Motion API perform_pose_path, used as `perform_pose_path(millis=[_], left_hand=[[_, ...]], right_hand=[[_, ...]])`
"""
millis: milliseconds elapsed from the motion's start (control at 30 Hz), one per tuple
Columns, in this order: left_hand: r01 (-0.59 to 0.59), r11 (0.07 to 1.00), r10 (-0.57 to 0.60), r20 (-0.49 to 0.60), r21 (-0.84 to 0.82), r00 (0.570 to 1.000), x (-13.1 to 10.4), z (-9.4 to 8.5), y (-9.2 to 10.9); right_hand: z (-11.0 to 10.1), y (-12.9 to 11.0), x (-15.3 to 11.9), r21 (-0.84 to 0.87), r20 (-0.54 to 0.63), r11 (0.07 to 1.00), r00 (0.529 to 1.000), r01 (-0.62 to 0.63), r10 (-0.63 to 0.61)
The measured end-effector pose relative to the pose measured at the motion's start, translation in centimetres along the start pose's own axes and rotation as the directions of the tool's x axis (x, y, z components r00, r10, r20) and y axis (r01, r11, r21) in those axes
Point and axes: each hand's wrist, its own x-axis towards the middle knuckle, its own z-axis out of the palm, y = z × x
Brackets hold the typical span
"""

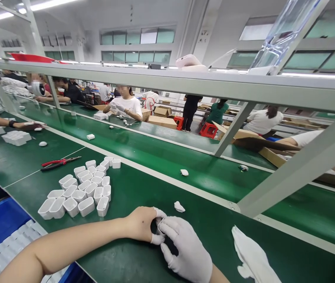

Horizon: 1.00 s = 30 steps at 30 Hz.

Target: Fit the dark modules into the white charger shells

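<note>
My left hand [145,225], with white covers on its fingertips, curls around a small white piece [161,228] at the lower centre. From the right, my right hand [185,245], in a white glove, has its fingers on the same piece; most of the piece is hidden between the hands. Just beyond them a small white part [179,206] lies on the green table [120,251]. Many open white cups [86,206] stand grouped to the left of my hands.
Red-handled pliers [58,162] lie behind the cups. A white glove [253,255] rests at the right. A slanted metal post [297,157] rises beyond it. Small white parts [184,172] sit on the green belt [155,157]. A blue crate [2,220] is at lower left. A neighbour's hand [28,125] reaches in.
</note>
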Motion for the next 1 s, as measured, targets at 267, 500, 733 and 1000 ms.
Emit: perform_pose_path(millis=[267,500,733,1000], left_hand=[[0.047,0.983,-0.049,-0.009,-0.176,0.999,0.3,-0.4,-0.2],[0.125,0.947,-0.108,0.072,-0.295,0.992,0.1,-0.6,0.3],[0.078,0.876,-0.018,0.128,-0.476,0.992,0.0,0.6,-0.2],[0.141,0.722,-0.067,0.134,-0.677,0.989,0.1,0.6,0.3]], right_hand=[[1.4,0.1,0.3,-0.115,-0.041,0.987,0.993,-0.114,0.109],[0.4,0.1,0.8,-0.129,-0.074,0.99,0.995,0.057,-0.067],[-0.1,-1.5,0.7,-0.083,-0.087,0.996,0.995,0.035,-0.042],[0.9,-1.2,0.4,-0.025,-0.369,0.999,0.929,-0.038,0.026]])
